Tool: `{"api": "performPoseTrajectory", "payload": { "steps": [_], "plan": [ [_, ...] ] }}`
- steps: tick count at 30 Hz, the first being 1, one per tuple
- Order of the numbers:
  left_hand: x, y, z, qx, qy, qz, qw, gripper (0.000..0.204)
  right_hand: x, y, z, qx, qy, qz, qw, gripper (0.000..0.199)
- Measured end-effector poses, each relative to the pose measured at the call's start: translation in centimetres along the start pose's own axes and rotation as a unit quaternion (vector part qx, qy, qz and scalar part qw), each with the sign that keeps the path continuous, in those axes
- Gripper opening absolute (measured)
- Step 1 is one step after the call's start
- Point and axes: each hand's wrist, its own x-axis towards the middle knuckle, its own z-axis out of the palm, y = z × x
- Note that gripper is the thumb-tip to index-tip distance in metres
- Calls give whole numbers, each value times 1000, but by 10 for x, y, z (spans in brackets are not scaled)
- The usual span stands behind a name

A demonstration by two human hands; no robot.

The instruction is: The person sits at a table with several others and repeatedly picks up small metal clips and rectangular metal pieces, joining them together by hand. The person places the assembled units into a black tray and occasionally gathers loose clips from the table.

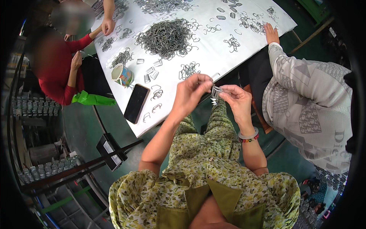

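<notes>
Desk carried a big heap of loose metal hooks, seemingly work left. At the desk's near edge, right fingers pinched small metal pieces, apparently unfinished; left fingers pressed together beside them, their hold unclear.

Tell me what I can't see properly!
Head view: part of the metal piece, covered by the right hand.
Head view: whatever the left hand may pinch, hidden by its grip.
Head view: bottom of the hook heap, under its top layer.
Head view: far end of the table, cut by the top edge.
</notes>
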Motion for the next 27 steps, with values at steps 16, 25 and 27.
{"api": "performPoseTrajectory", "payload": {
  "steps": [16,25,27],
  "plan": [
    [-56,15,13,132,122,195,964,17,-26,-17,29,-55,-14,-27,998,17],
    [-64,17,-24,-14,68,292,954,13,45,-18,56,-92,-65,-61,992,14],
    [-66,19,-31,-4,76,292,953,12,77,-6,96,-187,-175,-97,962,16]
  ]
}}
